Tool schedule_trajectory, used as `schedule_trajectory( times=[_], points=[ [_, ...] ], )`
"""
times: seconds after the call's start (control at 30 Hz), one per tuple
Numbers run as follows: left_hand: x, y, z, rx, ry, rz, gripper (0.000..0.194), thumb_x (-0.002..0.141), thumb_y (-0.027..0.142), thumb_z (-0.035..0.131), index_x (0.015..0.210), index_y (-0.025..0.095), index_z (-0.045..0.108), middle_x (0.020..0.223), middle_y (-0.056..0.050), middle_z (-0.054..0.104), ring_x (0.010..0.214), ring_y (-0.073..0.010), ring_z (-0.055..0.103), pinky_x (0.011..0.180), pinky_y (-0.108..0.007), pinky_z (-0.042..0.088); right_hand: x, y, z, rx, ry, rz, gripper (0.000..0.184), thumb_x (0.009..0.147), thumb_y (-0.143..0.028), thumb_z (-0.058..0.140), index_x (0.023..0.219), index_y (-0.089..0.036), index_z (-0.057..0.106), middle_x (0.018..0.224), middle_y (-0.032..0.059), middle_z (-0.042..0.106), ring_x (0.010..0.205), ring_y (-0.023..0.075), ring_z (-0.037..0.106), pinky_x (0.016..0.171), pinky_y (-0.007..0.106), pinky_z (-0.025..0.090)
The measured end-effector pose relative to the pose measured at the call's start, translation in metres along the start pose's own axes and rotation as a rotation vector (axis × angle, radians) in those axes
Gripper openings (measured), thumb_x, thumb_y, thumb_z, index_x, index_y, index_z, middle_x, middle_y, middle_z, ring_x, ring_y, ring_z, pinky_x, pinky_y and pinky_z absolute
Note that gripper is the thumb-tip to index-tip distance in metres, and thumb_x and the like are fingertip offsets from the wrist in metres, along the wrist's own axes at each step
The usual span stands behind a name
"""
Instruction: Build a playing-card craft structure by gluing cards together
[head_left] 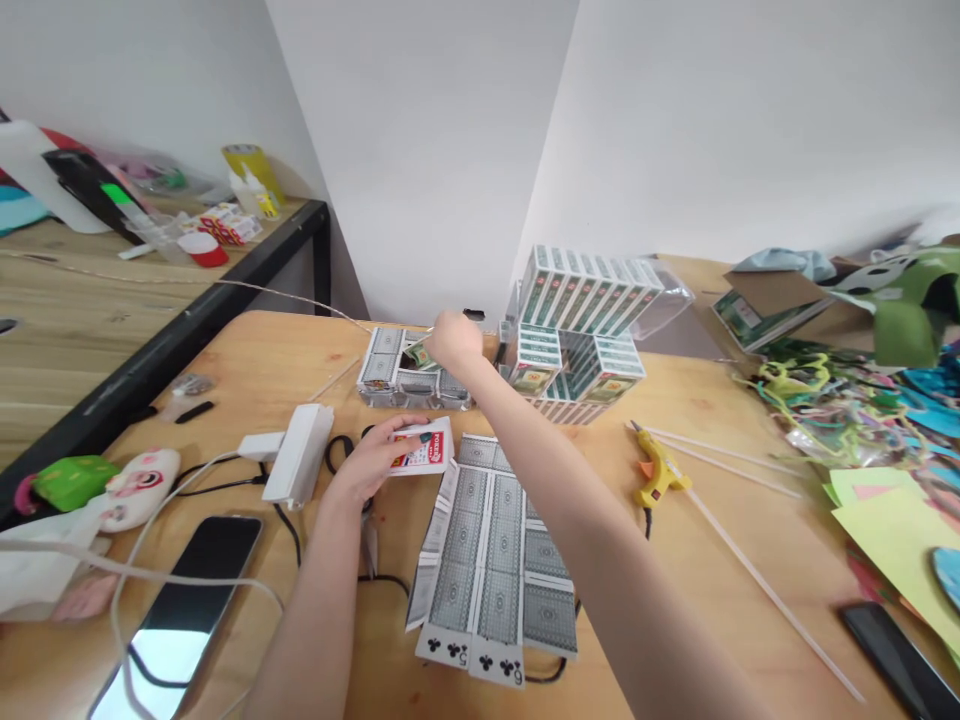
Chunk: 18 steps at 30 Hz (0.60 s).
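My left hand (373, 458) is closed on a white playing card box (437, 452) with a red poker label, its fingers lying over the top. Farther forward, my right hand (454, 338) is closed above a low structure built of playing cards (384, 368). A greenish piece (420, 353) shows by its fingertips; what the fingers grip is hidden. Between my forearms lies a panel of joined playing cards (480, 545), mostly backs up, with a five and a six of clubs at the near edge. Its left side is folded up.
Stacked green card boxes (585, 290) stand at the back right. A yellow hot glue gun (657, 470) lies right of the panel, near thin white sticks (772, 590). Scissors (369, 540), a white power adapter (298, 455), cables and a phone (184, 610) are on the left.
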<state>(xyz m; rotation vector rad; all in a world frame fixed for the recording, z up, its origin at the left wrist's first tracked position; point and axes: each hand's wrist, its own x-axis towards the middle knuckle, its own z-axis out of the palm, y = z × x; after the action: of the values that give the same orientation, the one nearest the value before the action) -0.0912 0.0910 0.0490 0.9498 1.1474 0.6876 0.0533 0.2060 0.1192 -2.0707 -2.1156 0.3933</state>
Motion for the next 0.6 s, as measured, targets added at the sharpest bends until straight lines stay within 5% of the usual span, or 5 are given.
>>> schedule_trajectory(
  times=[0.23, 0.4, 0.6],
  points=[
    [0.005, -0.008, -0.008, 0.022, 0.147, 0.053, 0.054, 0.057, 0.031, 0.072, 0.106, 0.014, 0.058, 0.086, -0.005, 0.066, 0.067, -0.0143, 0.060, 0.064, -0.025, 0.046, -0.023, 0.011, 0.023, 0.103, 0.204, 0.008, 0.029, 0.090, -0.026, 0.036, 0.113, -0.019, 0.051, 0.104, 0.0126, 0.062, 0.093, 0.0229, 0.061, 0.077, 0.032, 0.046],
    [0.007, -0.009, 0.002, 0.450, 0.360, 0.202, 0.028, 0.063, 0.023, 0.065, 0.090, 0.018, 0.063, 0.088, -0.006, 0.066, 0.077, -0.0192, 0.059, 0.071, -0.028, 0.043, -0.025, 0.015, 0.022, 0.114, 0.179, -0.083, 0.030, 0.090, -0.023, 0.034, 0.112, -0.024, 0.055, 0.108, 0.0091, 0.059, 0.095, 0.0202, 0.059, 0.078, 0.029, 0.044],
    [-0.009, -0.002, 0.016, 0.845, 0.416, 0.327, 0.022, 0.067, 0.021, 0.062, 0.088, 0.017, 0.063, 0.095, -0.011, 0.063, 0.095, -0.0276, 0.056, 0.086, -0.035, 0.040, -0.026, 0.015, 0.012, 0.042, 0.084, -0.148, 0.026, 0.087, -0.023, 0.039, 0.105, -0.022, 0.058, 0.107, 0.0103, 0.061, 0.095, 0.0219, 0.060, 0.079, 0.031, 0.044]
  ],
)
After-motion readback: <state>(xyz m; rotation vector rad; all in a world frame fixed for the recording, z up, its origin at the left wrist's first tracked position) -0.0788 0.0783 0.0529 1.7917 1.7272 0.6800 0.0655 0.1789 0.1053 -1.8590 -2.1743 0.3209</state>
